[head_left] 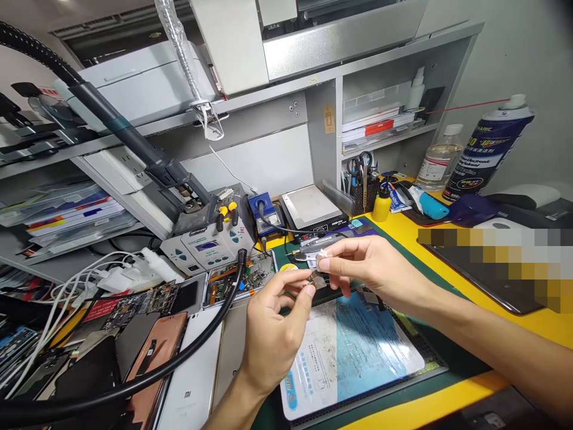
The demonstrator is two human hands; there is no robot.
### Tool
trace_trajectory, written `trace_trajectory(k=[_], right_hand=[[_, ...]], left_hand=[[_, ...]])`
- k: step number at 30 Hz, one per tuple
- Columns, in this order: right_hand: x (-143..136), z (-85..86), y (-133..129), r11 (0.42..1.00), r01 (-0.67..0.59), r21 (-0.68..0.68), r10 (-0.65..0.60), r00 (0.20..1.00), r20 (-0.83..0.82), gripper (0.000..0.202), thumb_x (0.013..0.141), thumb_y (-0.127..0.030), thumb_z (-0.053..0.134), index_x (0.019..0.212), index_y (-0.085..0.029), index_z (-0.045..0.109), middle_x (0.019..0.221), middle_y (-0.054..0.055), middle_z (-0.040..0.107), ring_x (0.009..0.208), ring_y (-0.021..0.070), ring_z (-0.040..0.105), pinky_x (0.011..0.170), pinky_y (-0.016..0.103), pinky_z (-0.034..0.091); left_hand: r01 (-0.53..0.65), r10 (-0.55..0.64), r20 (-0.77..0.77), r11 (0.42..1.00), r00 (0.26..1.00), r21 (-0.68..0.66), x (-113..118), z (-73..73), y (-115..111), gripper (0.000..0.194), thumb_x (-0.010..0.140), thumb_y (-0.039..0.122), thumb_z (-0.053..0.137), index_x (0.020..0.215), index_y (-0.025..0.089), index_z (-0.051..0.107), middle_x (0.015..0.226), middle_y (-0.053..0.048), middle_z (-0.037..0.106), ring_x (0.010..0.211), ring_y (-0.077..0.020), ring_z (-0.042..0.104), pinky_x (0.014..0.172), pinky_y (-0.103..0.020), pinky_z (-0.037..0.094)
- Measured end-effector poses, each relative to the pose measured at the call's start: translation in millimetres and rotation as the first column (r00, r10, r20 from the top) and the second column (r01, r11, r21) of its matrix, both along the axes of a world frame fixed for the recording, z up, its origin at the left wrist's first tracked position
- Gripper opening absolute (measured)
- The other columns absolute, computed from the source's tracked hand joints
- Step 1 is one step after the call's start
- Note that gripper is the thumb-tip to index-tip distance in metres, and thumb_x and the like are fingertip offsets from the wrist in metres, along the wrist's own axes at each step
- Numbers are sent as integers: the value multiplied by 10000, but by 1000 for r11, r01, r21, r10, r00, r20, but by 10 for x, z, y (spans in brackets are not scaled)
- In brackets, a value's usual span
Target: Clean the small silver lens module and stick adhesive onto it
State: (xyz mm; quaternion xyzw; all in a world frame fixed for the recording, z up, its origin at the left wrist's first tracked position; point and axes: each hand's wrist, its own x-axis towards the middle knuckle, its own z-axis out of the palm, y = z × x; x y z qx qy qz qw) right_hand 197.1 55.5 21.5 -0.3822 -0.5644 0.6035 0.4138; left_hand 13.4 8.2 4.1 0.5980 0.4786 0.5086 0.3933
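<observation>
Above the work mat, my left hand pinches a small circuit board piece with a silvery metal part between thumb and fingertips. Just beyond it, my right hand is closed, thumb against forefinger, on a small white piece, perhaps crumpled tissue or a swab; its kind is too small to make out. The two hands' fingertips are close together. Below them lies a blue-and-white printed pad, worn and shiny, on a green mat.
To the left are a soldering station, a tray of boards, several phones such as a white one, and a black hose arching across them. At right lie a dark phone, a spray can and a yellow bottle.
</observation>
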Motion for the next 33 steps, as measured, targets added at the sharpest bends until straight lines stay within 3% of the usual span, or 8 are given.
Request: trace_trajectory(k=[14, 20, 25, 33], right_hand=[[53, 44, 23, 999, -47, -5, 47, 991, 124, 294, 781, -439, 780, 821, -148, 766, 609, -5, 611, 495, 87, 484, 428, 207, 367], [58, 57, 34, 1000, -5, -17, 7, 991, 133, 303, 749, -446, 796, 808, -151, 769, 602, 1, 614, 492, 100, 499, 411, 217, 354], [56, 49, 25, 997, -71, 14, 68, 986, 153, 318, 774, -463, 779, 777, -145, 756, 613, -4, 609, 470, 77, 469, 427, 215, 346], [71, 25, 35, 999, -42, 12, 40, 983, 180, 315, 772, -465, 780, 854, -161, 782, 598, -9, 604, 457, 81, 459, 387, 213, 301]], left_hand=[[55, -54, -31, 998, 998, 16, -17, -40, 12, 170, 888, 246, 669, 1052, 216, 705, 825, -11, 658, 758, -140, 637, 623, -227, 536], [32, -32, -31, 999, 999, 1, -8, -11, 2, 213, 882, 246, 670, 1087, 191, 662, 833, -10, 643, 751, -138, 633, 625, -233, 535], [52, -52, -42, 999, 998, -3, 3, -17, 0, 239, 891, 237, 655, 1126, 204, 628, 820, 3, 636, 756, -132, 641, 621, -219, 519], [36, -36, -53, 999, 998, 4, -3, -14, -5, 250, 889, 239, 654, 1133, 203, 614, 825, 4, 640, 755, -133, 645, 627, -219, 517]])
